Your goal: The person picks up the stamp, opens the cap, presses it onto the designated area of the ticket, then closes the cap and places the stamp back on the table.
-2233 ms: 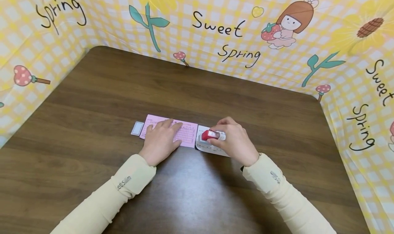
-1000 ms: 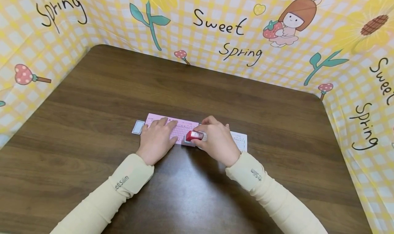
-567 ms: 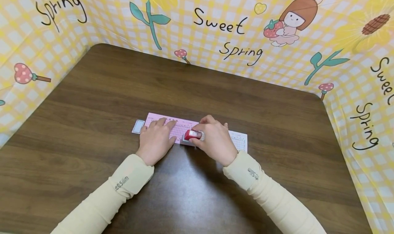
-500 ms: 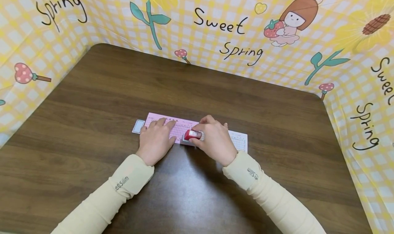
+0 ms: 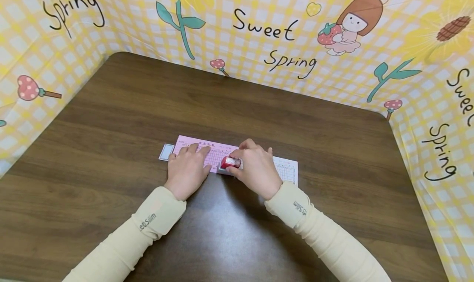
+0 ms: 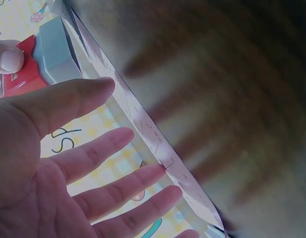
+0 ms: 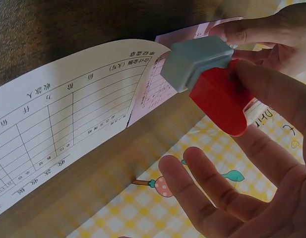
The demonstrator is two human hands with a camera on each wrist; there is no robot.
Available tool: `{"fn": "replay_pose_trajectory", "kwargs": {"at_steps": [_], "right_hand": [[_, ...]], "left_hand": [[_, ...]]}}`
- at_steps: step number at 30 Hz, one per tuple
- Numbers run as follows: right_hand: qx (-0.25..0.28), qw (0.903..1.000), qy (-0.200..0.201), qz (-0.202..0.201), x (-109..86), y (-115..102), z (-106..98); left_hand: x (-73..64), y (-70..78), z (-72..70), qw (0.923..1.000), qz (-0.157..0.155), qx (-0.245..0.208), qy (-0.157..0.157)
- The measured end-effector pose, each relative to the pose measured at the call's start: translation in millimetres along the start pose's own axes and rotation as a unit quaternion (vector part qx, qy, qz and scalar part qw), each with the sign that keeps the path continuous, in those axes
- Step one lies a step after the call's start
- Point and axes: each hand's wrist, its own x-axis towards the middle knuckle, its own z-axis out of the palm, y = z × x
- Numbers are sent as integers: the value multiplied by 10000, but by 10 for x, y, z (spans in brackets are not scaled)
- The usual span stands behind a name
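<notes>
A pink receipt slip [image 5: 218, 156] with a printed grid lies on the table, and my left hand [image 5: 186, 168] rests over its left part, fingers spread and fairly straight. Between thumb and fingers, my right hand [image 5: 259, 166] pinches a rubber stamp [image 5: 231, 162] with a red grip and a grey base. The stamp's base is down at the right end of the pink slip, its underside hidden. The right wrist view shows the other fingers extended, off the stamp [image 7: 219, 99]. Under my right hand, a white receipt slip [image 5: 286, 171] continues rightward from the pink one, its near end curling up.
A small pale blue-bordered rectangle [image 5: 166, 152] lies at the pink slip's left end. The brown wooden table [image 5: 222, 105] extends around the papers. Yellow checked cloth [image 5: 259, 10] with cartoon prints stands along its far and side edges.
My right hand has carried the stamp leftward from the white slip onto the pink slip's right end, baring the white slip's far right. Since then it has barely shifted. My left hand stays on the pink slip.
</notes>
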Motion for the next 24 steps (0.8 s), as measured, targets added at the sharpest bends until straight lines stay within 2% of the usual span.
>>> {"fn": "replay_pose_trajectory", "kwargs": {"at_steps": [24], "right_hand": [[-389,9992,94,11,46,-42,75]], "left_hand": [[10,-5,21,10000,-13,75,-25]]}}
